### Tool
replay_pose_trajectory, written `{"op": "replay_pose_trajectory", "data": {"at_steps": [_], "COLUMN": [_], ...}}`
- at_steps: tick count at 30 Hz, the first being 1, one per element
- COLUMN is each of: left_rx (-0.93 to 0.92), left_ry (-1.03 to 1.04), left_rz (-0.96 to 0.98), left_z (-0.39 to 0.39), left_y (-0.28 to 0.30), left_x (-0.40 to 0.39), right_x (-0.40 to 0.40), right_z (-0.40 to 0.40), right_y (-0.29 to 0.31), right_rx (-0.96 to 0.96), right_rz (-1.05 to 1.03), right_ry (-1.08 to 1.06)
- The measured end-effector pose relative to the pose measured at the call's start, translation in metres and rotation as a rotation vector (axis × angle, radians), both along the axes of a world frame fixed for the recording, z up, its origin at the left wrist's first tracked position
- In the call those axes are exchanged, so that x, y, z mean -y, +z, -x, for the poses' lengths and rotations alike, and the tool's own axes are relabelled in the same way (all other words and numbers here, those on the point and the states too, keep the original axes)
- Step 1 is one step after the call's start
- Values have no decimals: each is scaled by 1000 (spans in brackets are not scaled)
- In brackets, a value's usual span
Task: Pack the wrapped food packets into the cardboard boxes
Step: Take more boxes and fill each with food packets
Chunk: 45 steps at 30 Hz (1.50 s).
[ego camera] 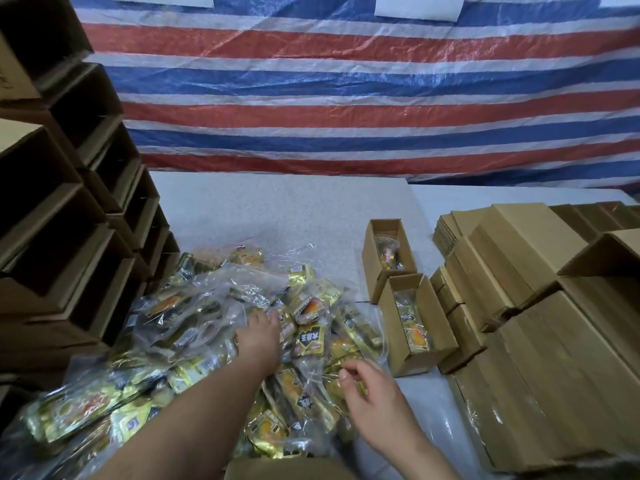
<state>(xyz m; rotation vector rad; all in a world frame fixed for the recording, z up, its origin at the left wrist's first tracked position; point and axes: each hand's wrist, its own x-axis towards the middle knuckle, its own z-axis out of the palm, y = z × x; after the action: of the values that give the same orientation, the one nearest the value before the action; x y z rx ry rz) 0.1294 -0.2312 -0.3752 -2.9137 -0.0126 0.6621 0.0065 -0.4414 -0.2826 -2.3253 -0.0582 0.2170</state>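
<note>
— Packets [214, 341] sit where?
— Heaped front-left on the table [277, 216]; left hand [259, 336] lies on them, fingers hidden, grasp unclear. Right hand [367, 393] hovers, loosely curled, empty.
— Room?
— Bare table beyond. Two open boxes [414, 323] just right, closed boxes [519, 306] past them, box stack [69, 202] left.

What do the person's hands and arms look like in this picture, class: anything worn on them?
Both are bare. The left hand and right hand wear no gloves, and no rings, watch or bracelets show. No sleeves reach the visible forearms. The fingernails are short and unpainted.
</note>
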Motion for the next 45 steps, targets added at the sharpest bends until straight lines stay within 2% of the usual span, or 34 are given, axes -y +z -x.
{"op": "replay_pose_trajectory", "data": {"at_steps": [4, 9, 11, 16, 20, 23, 26, 28, 30, 33, 35, 37, 41, 43, 45], "left_rx": [8, 30, 75, 247, 357, 389, 533, 517, 437, 350, 296, 160, -152, -235, -239], "left_ry": [39, 135, 183, 314, 288, 191, -39, -118, -140, -92, -67, -55, -103, -113, -81], "left_rz": [-21, 215, 387, 1038, 1313, 1371, 1189, 1095, 1089, 1161, 1134, 1059, 865, 814, 821], "left_z": [-5, -3, 1, 26, 61, 82, 94, 99, 103, 116, 130, 147, 190, 207, 216], "left_y": [-3, 18, 40, 132, 202, 233, 249, 256, 258, 252, 237, 212, 147, 123, 106], "left_x": [-4, -18, -22, -27, -19, -6, 5, 5, 0, -14, -32, -52, -80, -82, -81], "right_x": [-1, -6, -10, -34, -61, -77, -85, -80, -71, -53, -39, -28, -23, -28, -35], "right_z": [1, -3, -11, -31, -41, -42, -37, -32, -27, -16, -7, 3, 27, 40, 53], "right_y": [1, 3, 8, 36, 78, 116, 140, 148, 154, 159, 159, 155, 142, 134, 126], "right_rx": [-11, -76, -131, -254, -267, -226, -220, -223, -232, -107, -60, -48, -39, -57, -119], "right_rz": [-10, -66, -172, -495, -947, -1157, -1264, -1260, -1224, -1014, -841, -677, -478, -387, -265], "right_ry": [17, -59, -154, -296, -203, -132, -108, -103, -85, -134, -117, -47, 159, 279, 419]}}
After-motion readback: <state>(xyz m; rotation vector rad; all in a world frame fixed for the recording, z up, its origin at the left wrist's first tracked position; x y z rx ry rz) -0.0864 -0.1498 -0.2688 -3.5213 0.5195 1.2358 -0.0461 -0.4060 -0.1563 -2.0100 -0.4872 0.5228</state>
